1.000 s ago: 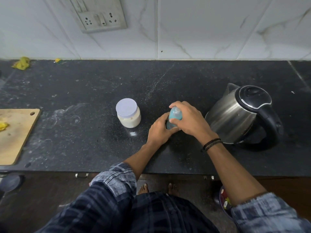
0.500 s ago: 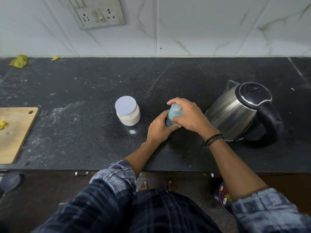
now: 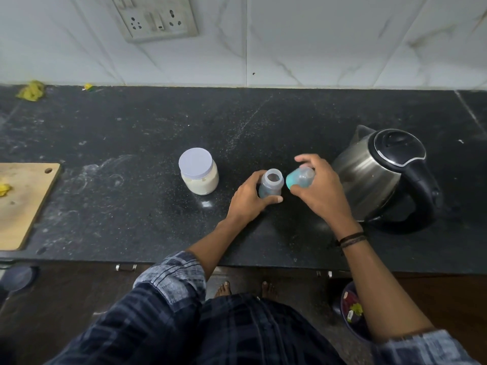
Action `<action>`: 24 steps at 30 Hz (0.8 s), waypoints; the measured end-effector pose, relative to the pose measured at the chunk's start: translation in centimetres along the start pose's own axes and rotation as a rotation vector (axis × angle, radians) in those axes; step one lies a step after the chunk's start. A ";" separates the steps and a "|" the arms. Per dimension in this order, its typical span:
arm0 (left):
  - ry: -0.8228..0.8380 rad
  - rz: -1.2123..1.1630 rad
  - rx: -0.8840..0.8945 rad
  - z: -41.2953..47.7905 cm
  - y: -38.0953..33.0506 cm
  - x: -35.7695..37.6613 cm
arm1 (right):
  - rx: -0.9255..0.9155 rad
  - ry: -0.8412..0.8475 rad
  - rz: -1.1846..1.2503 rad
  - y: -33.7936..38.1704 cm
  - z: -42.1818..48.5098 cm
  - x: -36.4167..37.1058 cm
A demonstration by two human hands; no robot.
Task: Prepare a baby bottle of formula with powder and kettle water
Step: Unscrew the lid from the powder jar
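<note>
A small clear baby bottle [image 3: 271, 183] stands upright on the black counter [image 3: 147, 143], its mouth uncovered. My left hand [image 3: 250, 200] grips its body from the left and front. My right hand [image 3: 320, 191] holds the bottle's teal cap with clear cover [image 3: 300, 178], lifted off and tilted just right of the bottle. A powder jar [image 3: 199, 171] with a pale lilac lid sits to the left of the bottle. A steel electric kettle [image 3: 382, 172] with black lid and handle stands to the right, close behind my right hand.
A wooden cutting board [image 3: 21, 204] with a yellow scrap lies at the counter's left edge. More yellow scraps [image 3: 31, 90] sit at the back left by the tiled wall. A socket plate [image 3: 155, 17] is on the wall. A bin [image 3: 353, 314] stands on the floor, lower right.
My right hand was on the top of the bottle; now it has lifted the cap off and moved it right, leaving the bottle's mouth uncovered. My left hand stays on the bottle.
</note>
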State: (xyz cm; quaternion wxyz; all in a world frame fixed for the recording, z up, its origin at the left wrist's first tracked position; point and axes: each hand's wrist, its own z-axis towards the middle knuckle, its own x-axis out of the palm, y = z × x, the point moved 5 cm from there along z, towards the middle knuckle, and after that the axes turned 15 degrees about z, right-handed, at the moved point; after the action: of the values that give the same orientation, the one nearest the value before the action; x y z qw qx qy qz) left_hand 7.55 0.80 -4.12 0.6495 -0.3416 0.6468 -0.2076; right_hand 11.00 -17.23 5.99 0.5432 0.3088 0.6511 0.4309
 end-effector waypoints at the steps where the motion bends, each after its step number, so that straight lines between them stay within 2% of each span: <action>1: 0.010 -0.007 -0.003 -0.1 0.3 0.1 | 0.027 0.002 -0.038 -0.9 -0.5 0.1; 7: 0.002 -0.030 -0.024 -1.9 1.8 0.1 | 0.128 0.083 -0.144 -5.2 -2.8 1.6; 13: -0.178 -0.022 -0.043 -5.2 2.2 -0.8 | 0.128 0.121 -0.175 -6.7 -3.8 2.5; 18: -0.435 0.028 -0.077 -7.7 1.7 -2.7 | 0.067 0.123 -0.290 -5.6 -4.4 2.0; 22: -0.734 0.062 -0.160 -10.0 2.1 -5.0 | -0.143 -0.014 -0.448 -1.1 -5.5 1.5; 24: -0.830 0.020 -0.239 -10.6 2.7 -6.2 | -0.256 -0.041 -0.425 1.8 -5.7 2.1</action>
State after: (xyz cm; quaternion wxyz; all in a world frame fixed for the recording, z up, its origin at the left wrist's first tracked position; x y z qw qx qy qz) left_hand -3.78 5.17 -0.98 0.8125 -0.4625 0.3535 0.0299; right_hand 4.85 -15.90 6.88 0.6695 0.1023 0.6303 0.3795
